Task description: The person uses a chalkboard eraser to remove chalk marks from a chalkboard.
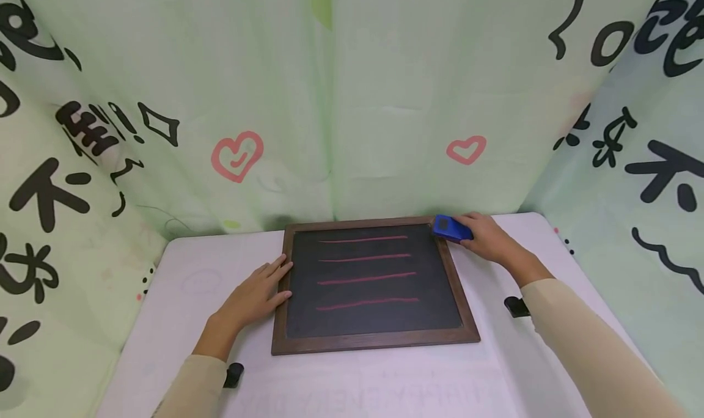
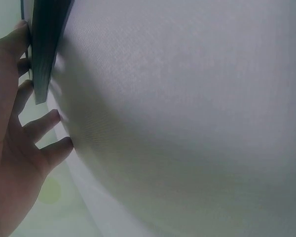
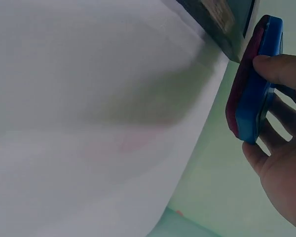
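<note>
A small blackboard point(image 1: 374, 289) with a brown wooden frame point(image 1: 379, 341) lies on the white table, bearing several roughly horizontal pink lines point(image 1: 367, 280). My left hand point(image 1: 255, 293) rests against the frame's left side, fingers spread and fairly straight; in the left wrist view the hand point(image 2: 19, 133) touches the frame's edge point(image 2: 44, 49). At the board's top right corner my right hand point(image 1: 486, 238) grips a blue board eraser point(image 1: 451, 228). The right wrist view shows the eraser point(image 3: 256, 89) pinched between thumb and fingers, its dark reddish pad facing the frame.
The white table point(image 1: 330, 387) has rounded far corners. Pale green curtains point(image 1: 385, 100) with black writing and pink hearts hang behind and on both sides. Black straps point(image 1: 233, 375) show at both wrists.
</note>
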The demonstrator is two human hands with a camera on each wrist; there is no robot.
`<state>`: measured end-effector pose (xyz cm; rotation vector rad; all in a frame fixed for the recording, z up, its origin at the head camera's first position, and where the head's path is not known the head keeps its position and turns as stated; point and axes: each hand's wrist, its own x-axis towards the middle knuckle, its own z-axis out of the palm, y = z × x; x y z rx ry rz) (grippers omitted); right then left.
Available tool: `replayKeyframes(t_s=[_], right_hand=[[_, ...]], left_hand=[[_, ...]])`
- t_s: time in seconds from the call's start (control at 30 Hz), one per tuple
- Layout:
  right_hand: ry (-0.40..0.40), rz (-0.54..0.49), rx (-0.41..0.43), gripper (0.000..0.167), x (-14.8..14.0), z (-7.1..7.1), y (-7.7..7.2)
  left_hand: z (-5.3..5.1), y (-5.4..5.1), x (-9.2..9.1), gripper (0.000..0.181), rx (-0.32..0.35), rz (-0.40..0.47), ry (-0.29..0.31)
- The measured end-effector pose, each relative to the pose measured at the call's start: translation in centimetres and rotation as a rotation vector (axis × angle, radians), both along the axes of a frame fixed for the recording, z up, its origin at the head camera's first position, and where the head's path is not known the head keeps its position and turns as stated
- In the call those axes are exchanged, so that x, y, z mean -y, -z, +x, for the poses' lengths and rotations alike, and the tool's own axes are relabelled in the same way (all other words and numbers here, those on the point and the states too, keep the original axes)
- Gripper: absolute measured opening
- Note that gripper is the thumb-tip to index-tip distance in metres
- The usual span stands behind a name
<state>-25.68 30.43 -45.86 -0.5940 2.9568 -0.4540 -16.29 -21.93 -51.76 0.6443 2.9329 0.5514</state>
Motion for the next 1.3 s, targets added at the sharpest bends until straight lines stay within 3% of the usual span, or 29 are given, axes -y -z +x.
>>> replayKeyframes(t_s=[0.27,0.57,1.0,1.3], right_hand=[[-0.058,0.049,0.036,0.056,1.7,-0.9,-0.7],[-0.124,0.112,0.018,0.055,3.3,-2.0,0.5],[-0.199,0.15,-0.03,0.054,4.2,-2.4,0.8],[-0.219,0.157,-0.037,0.056,6.4,-2.4,1.0]], left_hand=[[-0.3,0.1,0.2,0.068,0.015,-0.012,-0.004],[-0.2,0.2,0.3,0.067,0.023,-0.021,-0.008],[-0.1,0.3,0.3,0.067,0.024,-0.011,-0.007],[-0.2,0.5,0.4,0.067,0.002,-0.02,0.002]])
